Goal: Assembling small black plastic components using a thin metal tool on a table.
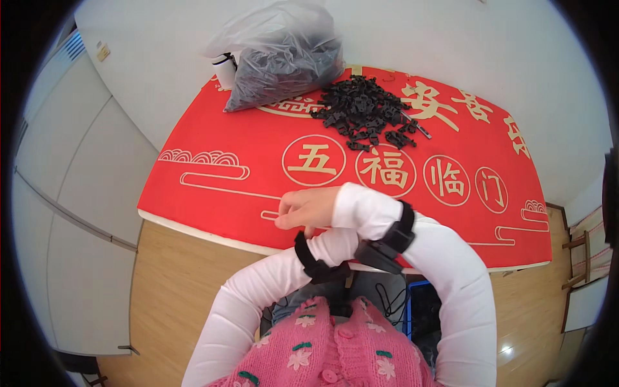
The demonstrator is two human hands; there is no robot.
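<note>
My forearms, in white sleeves with black wrist straps, cross above the front edge of the red-covered table (219, 222). My right hand (308, 208) reaches over to the left, its fingers loosely bent and somewhat apart, with nothing visible in them. Beneath it passes the end of my left sleeve (338, 244). My left hand is hidden behind the right wrist and sleeve, so its fingers do not show. Farther back lies a heap of small black plastic clip-like parts (364, 106), away from both hands. A slim silvery tool (418, 126) rests at the heap's right side.
A large clear plastic bag (284, 68) full of dark pieces stands at the back left. Beside it is a white cylinder with a black top (224, 71). Under the table's front edge are a blue-rimmed bin (419, 309) and black cables (390, 300). White cabinets (77, 213) line the left.
</note>
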